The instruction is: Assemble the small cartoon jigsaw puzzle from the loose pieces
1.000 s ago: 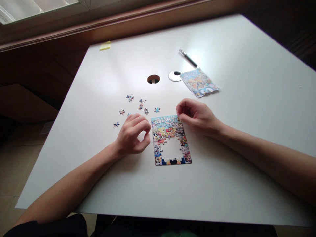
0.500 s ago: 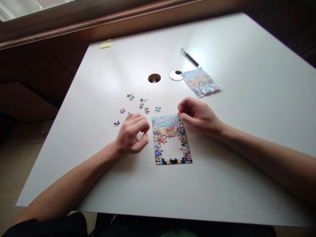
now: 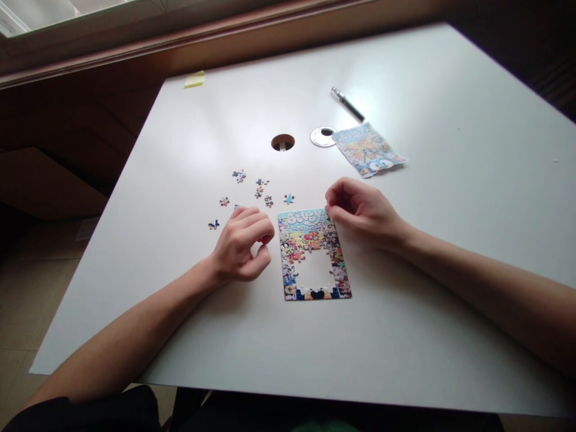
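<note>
A partly filled picture puzzle (image 3: 288, 282) lies flat on the table, with a white gap in its middle and lower part. My left hand (image 3: 243, 246) rests just left of it, fingers curled in and thumb close to the index finger. Whatever may be inside that curl is hidden. At the puzzle's upper right corner, my right hand (image 3: 360, 210) is closed in a pinch, its fingertips at or touching the edge. No piece shows between those fingertips. Several loose puzzle pieces (image 3: 269, 201) are scattered beyond my left hand, one of them a teal piece (image 3: 288, 198) above the puzzle.
A crumpled printed sheet (image 3: 369, 150) in similar colours lies behind my right hand, near a round cover (image 3: 321, 137) and a pen (image 3: 347, 104). The white table (image 3: 427, 336) has a round hole (image 3: 282, 143) and a yellow sticky note (image 3: 194, 79) at its far left corner.
Everything appears shifted very slightly to the right in the picture, as the view moves a little. Both hands and the puzzle keep their places on the table.
</note>
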A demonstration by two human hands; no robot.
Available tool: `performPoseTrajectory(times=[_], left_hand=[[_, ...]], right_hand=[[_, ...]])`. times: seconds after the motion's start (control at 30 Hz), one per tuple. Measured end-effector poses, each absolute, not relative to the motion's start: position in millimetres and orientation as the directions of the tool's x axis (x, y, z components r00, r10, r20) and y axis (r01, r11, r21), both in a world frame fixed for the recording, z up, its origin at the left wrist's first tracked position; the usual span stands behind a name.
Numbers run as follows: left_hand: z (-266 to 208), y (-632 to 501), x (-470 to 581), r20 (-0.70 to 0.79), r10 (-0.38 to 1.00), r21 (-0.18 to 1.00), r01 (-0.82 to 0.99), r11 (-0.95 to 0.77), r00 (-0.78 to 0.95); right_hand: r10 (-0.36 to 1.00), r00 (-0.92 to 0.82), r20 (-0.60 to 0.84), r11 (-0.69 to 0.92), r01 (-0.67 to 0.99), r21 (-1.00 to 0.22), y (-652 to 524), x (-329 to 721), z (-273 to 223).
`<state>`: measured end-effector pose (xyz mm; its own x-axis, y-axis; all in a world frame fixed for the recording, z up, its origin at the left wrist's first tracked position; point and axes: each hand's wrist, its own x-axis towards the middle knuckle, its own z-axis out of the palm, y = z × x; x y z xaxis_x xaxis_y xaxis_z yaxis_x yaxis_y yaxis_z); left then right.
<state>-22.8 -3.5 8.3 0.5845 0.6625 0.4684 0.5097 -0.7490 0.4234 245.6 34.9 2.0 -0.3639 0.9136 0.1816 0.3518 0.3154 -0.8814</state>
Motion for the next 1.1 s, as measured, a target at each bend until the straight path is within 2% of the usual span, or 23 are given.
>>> performPoseTrajectory(times=[1.1], left_hand=[[5.5, -0.6, -25.1, 0.429, 0.641, 0.441, 0.471, -0.764, 0.637]], right_hand=[[0.916, -0.367, 0.161, 0.297, 0.352, -0.888, 34.6, 244.6, 3.8]])
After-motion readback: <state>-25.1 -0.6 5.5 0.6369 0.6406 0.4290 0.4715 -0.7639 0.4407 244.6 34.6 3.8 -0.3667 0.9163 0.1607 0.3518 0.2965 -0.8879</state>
